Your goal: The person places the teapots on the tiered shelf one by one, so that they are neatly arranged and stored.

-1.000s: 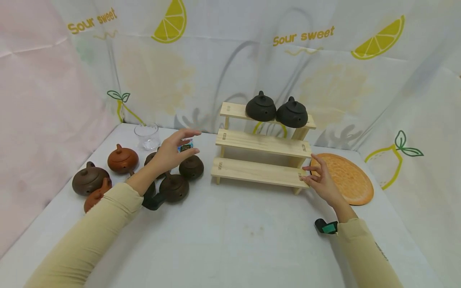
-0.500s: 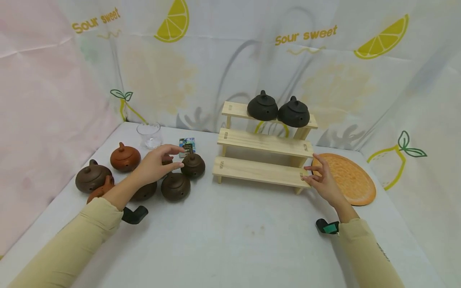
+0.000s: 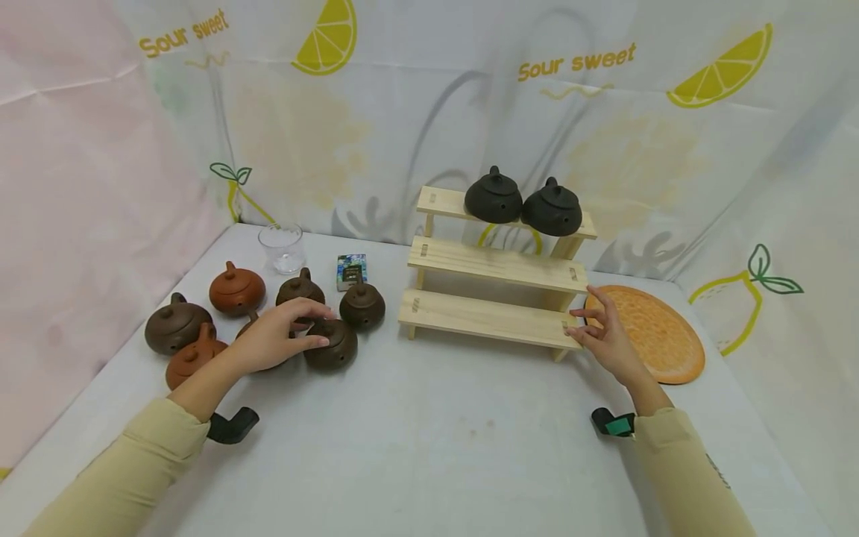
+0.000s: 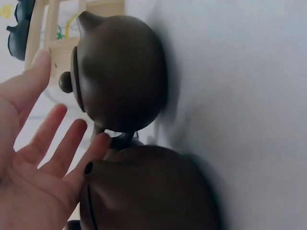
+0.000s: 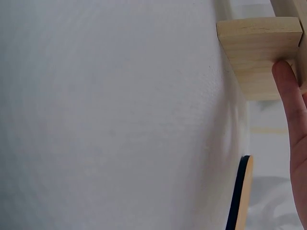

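Observation:
My left hand (image 3: 271, 339) reaches over a dark brown teapot (image 3: 341, 350), its fingertips at the lid in the head view. In the left wrist view, thumb and fingers spread apart beside that teapot's lid knob (image 4: 66, 82), with a second brown teapot (image 4: 153, 191) nearer the wrist. My right hand (image 3: 607, 343) touches the right end of a three-tier wooden shelf (image 3: 483, 317). One digit lies against the wooden end leg (image 5: 259, 62) in the right wrist view; the other fingers are mostly hidden there. Two black teapots (image 3: 493, 200) stand side by side on the top tier.
More teapots crowd the left, including an orange-brown one (image 3: 237, 289) and a brown one (image 3: 362, 306). Behind them are a clear glass cup (image 3: 283, 250) and a small patterned box (image 3: 351, 270). A round pizza-patterned board (image 3: 647, 335) lies right of the shelf.
My left hand has moved down and back toward the near brown teapot, uncovering the patterned box and teapots behind. The right hand stays at the shelf end. The head view shifts slightly.

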Available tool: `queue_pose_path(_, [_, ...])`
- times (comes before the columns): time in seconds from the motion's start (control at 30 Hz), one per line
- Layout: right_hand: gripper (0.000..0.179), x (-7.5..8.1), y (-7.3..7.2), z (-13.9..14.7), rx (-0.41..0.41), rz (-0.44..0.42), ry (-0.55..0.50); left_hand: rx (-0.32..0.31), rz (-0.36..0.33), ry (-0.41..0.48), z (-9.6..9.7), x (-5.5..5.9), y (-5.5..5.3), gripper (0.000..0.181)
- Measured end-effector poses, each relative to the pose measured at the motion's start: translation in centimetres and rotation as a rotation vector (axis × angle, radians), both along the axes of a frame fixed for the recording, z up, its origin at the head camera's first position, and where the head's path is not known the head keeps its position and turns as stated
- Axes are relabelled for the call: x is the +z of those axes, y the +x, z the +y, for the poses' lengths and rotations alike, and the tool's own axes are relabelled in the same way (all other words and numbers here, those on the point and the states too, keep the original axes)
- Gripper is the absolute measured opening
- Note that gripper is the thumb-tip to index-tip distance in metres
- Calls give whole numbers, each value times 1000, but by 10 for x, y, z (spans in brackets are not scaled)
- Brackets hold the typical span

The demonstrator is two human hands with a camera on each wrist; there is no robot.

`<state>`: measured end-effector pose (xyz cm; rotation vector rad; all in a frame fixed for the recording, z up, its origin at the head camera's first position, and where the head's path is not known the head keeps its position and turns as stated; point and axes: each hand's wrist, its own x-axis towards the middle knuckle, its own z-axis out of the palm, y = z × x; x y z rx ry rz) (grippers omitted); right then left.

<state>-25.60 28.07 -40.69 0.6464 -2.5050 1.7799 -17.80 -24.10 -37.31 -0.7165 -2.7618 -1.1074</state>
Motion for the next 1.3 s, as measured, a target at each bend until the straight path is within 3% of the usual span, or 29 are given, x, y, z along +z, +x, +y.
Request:
queue_pose_path(0.13, [77, 1, 1, 0, 3, -4, -5, -36, -12, -66, 0, -2, 0, 38])
queue_pose_path(0.37, [77, 1, 0, -1, 5, -3, 1, -47, -31, -208, 7, -6, 1, 49])
queue_pose_path(0.57, [78, 1, 0, -2, 3, -9, 5, -56, 14, -247, 13, -10, 0, 55])
queue_pose_path(0.83, [77, 2, 1, -1, -5, -7, 11, -45, 5, -283, 14, -11, -4, 56])
queue_pose_path(1.03, [77, 1, 1, -1, -4, -9, 7, -48, 10, -246, 21, -13, -2, 57])
queue_pose_path(1.17, [77, 1, 1, -2, -11, -14, 6, 39, 49, -172, 27, -15, 3, 58])
queue_pose_path(1.3, [77, 2, 0, -2, -16, -18, 10, 112, -11, -109, 29, -16, 9, 58])
